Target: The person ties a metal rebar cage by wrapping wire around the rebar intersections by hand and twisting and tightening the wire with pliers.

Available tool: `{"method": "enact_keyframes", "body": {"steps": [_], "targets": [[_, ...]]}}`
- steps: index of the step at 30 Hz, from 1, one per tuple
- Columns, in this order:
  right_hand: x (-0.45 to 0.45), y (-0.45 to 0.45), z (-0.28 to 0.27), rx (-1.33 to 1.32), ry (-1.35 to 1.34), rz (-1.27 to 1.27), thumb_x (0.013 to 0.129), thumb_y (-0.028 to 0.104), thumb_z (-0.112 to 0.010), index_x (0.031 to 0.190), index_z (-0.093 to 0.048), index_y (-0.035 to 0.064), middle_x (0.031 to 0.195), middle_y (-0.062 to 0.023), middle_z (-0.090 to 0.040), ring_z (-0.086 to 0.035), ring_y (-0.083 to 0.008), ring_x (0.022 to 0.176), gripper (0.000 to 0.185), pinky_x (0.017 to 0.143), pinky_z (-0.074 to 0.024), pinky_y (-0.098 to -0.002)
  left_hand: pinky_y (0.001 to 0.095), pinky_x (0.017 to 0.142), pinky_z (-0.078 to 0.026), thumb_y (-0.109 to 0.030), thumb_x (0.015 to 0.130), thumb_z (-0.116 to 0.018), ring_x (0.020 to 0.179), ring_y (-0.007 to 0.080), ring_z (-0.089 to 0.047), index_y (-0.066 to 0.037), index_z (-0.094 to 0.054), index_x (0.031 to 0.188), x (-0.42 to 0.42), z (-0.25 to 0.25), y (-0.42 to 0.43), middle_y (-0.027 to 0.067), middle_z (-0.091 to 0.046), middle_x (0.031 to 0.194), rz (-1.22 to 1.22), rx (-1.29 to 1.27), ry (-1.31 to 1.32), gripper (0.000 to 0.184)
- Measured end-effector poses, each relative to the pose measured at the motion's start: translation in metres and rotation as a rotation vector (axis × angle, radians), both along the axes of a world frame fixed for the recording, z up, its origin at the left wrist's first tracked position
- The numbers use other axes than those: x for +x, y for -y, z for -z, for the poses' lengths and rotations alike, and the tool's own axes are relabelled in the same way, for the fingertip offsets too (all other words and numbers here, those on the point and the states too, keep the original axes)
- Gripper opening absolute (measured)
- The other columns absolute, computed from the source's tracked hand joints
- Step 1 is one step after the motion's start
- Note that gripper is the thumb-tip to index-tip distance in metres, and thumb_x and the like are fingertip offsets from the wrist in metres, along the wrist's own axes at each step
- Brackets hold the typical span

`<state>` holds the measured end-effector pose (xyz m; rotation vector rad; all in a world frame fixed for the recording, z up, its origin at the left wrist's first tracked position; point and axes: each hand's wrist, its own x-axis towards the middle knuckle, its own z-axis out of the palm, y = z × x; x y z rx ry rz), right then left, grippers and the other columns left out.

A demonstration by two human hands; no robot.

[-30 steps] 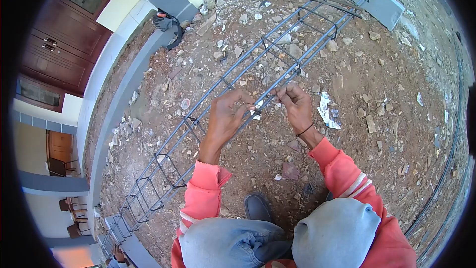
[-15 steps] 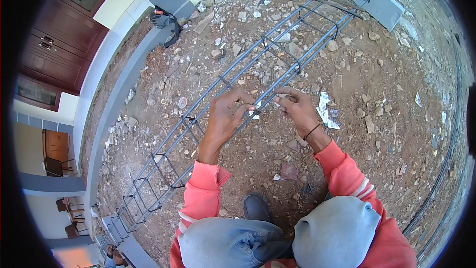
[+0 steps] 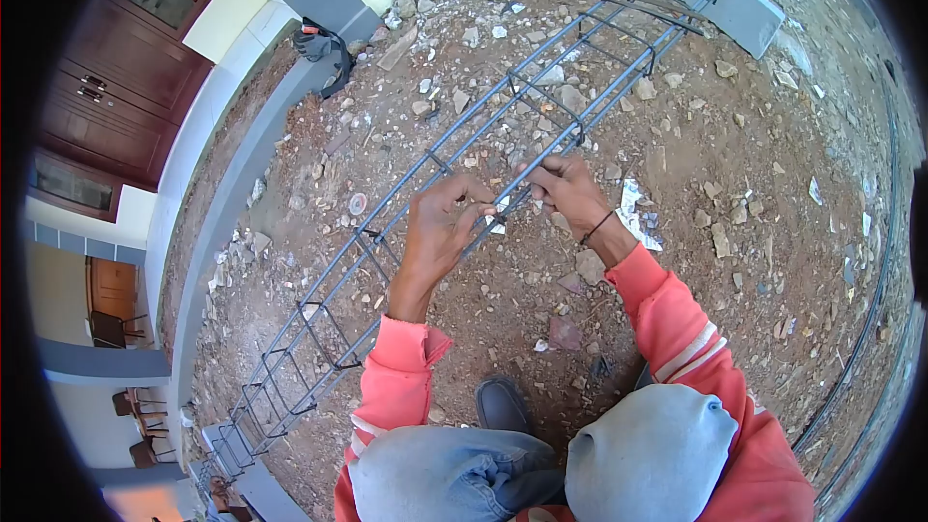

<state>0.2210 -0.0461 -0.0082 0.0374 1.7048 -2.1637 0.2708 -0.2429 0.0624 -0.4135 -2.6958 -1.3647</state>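
A long cage of steel bars with square stirrups [image 3: 604, 101] runs diagonally from the lower left to the upper right. My left hand [image 3: 447, 227] is at the near bar, thumb and forefinger pinched together beside a stirrup; what lies between the fingertips is too small to name. Just to the right, my right hand [image 3: 568, 191] has its fingers closed against the same bar, and anything they hold is hidden. A black band circles my right wrist.
Loose bars [image 3: 638, 5] lie across the cage's upper end, near a grey block [image 3: 744, 19]. Stony ground surrounds my shoe [image 3: 503, 404]. A black bag [image 3: 329, 53] rests on the grey kerb [image 3: 208, 203]. Another person's hand [image 3: 224, 495] shows at the cage's lower left end.
My right hand came off the bar with its fingers loosened, then moved back left against it and closed. My left hand has stayed in place.
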Motion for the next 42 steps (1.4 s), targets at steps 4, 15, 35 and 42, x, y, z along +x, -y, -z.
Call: {"method": "enact_keyframes", "body": {"steps": [4, 15, 35, 42], "targets": [[0.033, 0.007, 0.015, -0.187, 0.075, 0.197, 0.091, 0.02, -0.064, 0.081, -0.068, 0.0028, 0.058, 0.0053, -0.046, -0.038, -0.0044, 0.047, 0.021, 0.044, -0.0311, -0.024, 0.0313, 0.082, -0.05, -0.002, 0.08, -0.073, 0.084, 0.0169, -0.065, -0.001, -0.07, 0.088, 0.003, 0.001, -0.003, 0.0079, -0.071, 0.087, -0.018, 0.011, -0.017, 0.009], [0.106, -0.011, 0.017, -0.504, 0.488, 0.275, 0.094, 0.016, -0.059, 0.105, -0.064, 0.0062, 0.073, 0.0048, -0.054, -0.042, -0.0045, 0.056, 0.015, 0.051, -0.0338, -0.0227, 0.0309, 0.079, -0.051, -0.003, 0.081, -0.072, 0.083, 0.0169, -0.066, -0.002, -0.07, 0.089, 0.002, 0.003, 0.001, 0.0078, -0.072, 0.09, 0.007, -0.019, 0.007, 0.008], [0.073, -0.016, -0.044, 1.226, -0.934, -0.129, 0.078, 0.023, -0.07, 0.11, -0.064, 0.011, 0.099, -0.0075, -0.068, -0.059, -0.0244, 0.096, 0.035, 0.088, -0.0388, -0.0441, 0.0301, 0.075, -0.05, 0.0, 0.082, -0.067, 0.078, 0.0161, -0.066, -0.001, -0.07, 0.088, 0.0, 0.003, 0.003, 0.0072, -0.071, 0.083, 0.01, -0.005, -0.045, 0.007], [0.091, -0.02, -0.046, 1.243, -0.759, -0.448, 0.085, 0.033, -0.065, 0.094, -0.071, 0.008, 0.073, -0.0127, -0.065, -0.066, -0.0275, 0.085, 0.027, 0.096, -0.0365, -0.057, 0.0306, 0.074, -0.051, 0.001, 0.081, -0.067, 0.078, 0.016, -0.066, -0.001, -0.07, 0.087, 0.001, 0.006, 0.003, 0.0072, -0.071, 0.082, 0.02, -0.038, -0.037, 0.007]]}}
